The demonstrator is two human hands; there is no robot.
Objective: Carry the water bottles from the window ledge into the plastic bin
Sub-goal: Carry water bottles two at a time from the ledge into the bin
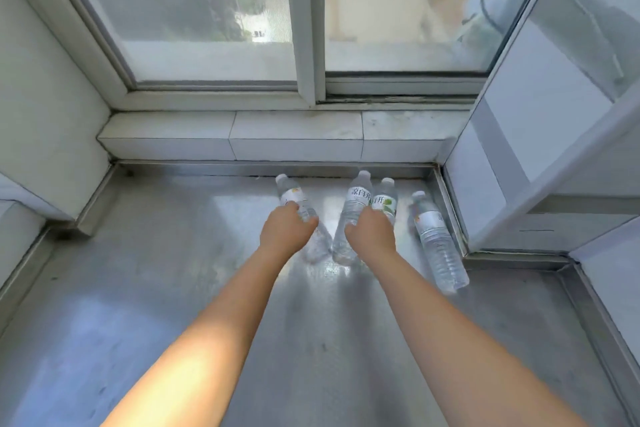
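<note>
Several clear water bottles with white caps stand on the metal window ledge (173, 253), close to the back right corner. My left hand (285, 232) is wrapped around the leftmost bottle (292, 196), which leans to the left. My right hand (372, 234) closes on the second bottle (356, 201). A third bottle (384, 199) stands right behind my right hand, touching the second one. A fourth bottle (434, 239) stands apart at the far right. No plastic bin is in view.
A white tiled step (235, 135) runs along the back under the sliding window (308, 28). A white wall (45, 114) closes the left side and a white panel (540, 135) the right. A raised metal rim edges the ledge.
</note>
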